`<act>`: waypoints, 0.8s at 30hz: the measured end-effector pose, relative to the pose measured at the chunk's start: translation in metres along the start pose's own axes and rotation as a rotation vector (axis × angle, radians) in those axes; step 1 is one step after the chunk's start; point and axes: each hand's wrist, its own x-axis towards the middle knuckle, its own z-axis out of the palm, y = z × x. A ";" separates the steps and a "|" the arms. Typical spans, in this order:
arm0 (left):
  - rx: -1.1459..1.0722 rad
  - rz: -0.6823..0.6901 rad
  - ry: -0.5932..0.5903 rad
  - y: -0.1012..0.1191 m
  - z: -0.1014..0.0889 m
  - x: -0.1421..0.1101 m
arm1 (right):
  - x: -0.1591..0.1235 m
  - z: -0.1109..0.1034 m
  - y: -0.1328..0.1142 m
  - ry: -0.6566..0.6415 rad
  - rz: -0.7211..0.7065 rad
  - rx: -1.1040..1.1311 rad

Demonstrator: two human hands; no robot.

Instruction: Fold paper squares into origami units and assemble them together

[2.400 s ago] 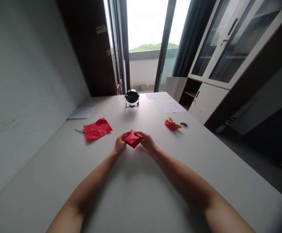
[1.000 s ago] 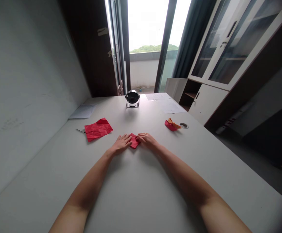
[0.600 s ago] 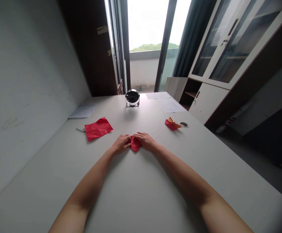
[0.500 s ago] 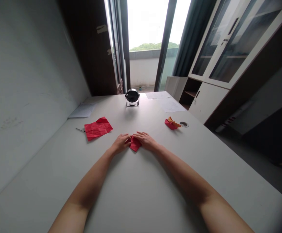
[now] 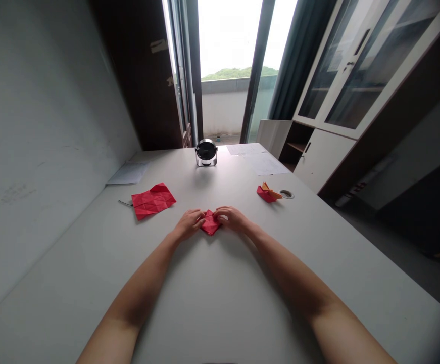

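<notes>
A small folded piece of red paper (image 5: 210, 224) lies on the white table between my two hands, one corner pointing toward me. My left hand (image 5: 190, 223) grips its left edge with thumb and fingers. On the other side my right hand (image 5: 233, 219) has its fingers curled and pinched at the paper's right edge. Fingertips partly cover both side corners. Farther left rests a larger creased sheet of red paper (image 5: 153, 201). Off to the right sits a folded red and orange paper piece (image 5: 269, 193).
A roll of tape (image 5: 287, 194) lies beside the red and orange piece. At the table's (image 5: 220, 303) far end stands a round black and silver device (image 5: 206, 152). White papers (image 5: 265, 164) lie at the back right, and another paper stack (image 5: 128, 173) is by the left wall.
My right hand has drawn back slightly to the right, its fingers going from lying flat over the paper to curled at its edge. More of the folded paper's top shows now.
</notes>
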 end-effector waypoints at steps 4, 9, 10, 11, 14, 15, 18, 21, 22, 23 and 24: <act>-0.025 -0.013 -0.002 -0.005 0.002 0.001 | 0.000 -0.007 0.003 -0.021 0.027 0.061; -0.068 -0.035 -0.036 -0.010 0.004 0.003 | -0.001 -0.020 0.000 -0.199 -0.046 0.127; -0.069 -0.040 -0.044 -0.011 0.004 0.003 | -0.002 -0.021 -0.001 -0.223 -0.043 0.129; -0.068 -0.042 -0.049 -0.011 0.004 0.003 | -0.002 -0.022 -0.001 -0.236 -0.037 0.127; -0.073 -0.044 -0.053 -0.011 0.002 0.003 | -0.003 -0.016 -0.001 -0.207 -0.039 0.100; -0.077 -0.043 -0.053 -0.010 0.002 0.003 | -0.003 -0.012 -0.001 -0.174 -0.045 0.091; -0.092 -0.036 -0.051 -0.009 0.000 0.002 | -0.002 0.000 0.003 -0.053 -0.048 0.089; -0.103 -0.026 -0.042 -0.009 -0.001 0.001 | -0.002 0.008 0.006 0.020 -0.023 0.077; -0.102 -0.027 -0.039 -0.009 -0.001 0.001 | -0.002 0.010 0.006 0.036 -0.013 0.070; -0.100 -0.032 -0.036 -0.009 -0.001 0.001 | -0.002 0.011 0.006 0.049 -0.003 0.065; -0.096 -0.038 -0.033 -0.009 -0.001 0.001 | -0.001 0.012 0.006 0.060 0.005 0.062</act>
